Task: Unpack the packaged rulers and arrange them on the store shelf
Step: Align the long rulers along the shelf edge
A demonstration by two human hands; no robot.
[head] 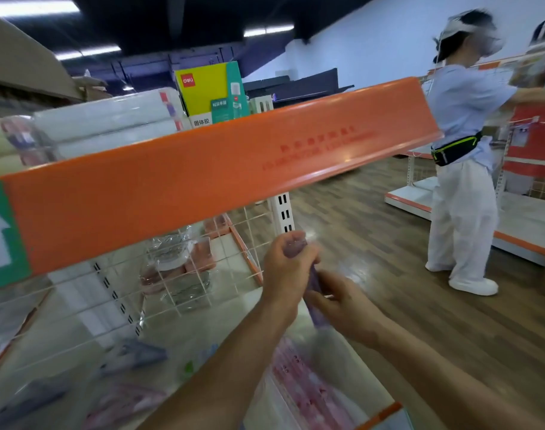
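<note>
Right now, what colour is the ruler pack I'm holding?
The ruler pack is purple; head view shows it.

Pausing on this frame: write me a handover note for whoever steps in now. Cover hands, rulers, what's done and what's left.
Left hand: grips the top end of a purple ruler pack.
Right hand: holds the pack's lower part.
The pack is held in front of the lower shelf, below the orange shelf edge. It seems to be still in its clear wrap.
Done: pink rulers and purple rulers lie on the lower shelf, too blurred to count.
Left: probably strip this pack and lay its rulers with the others.
</note>
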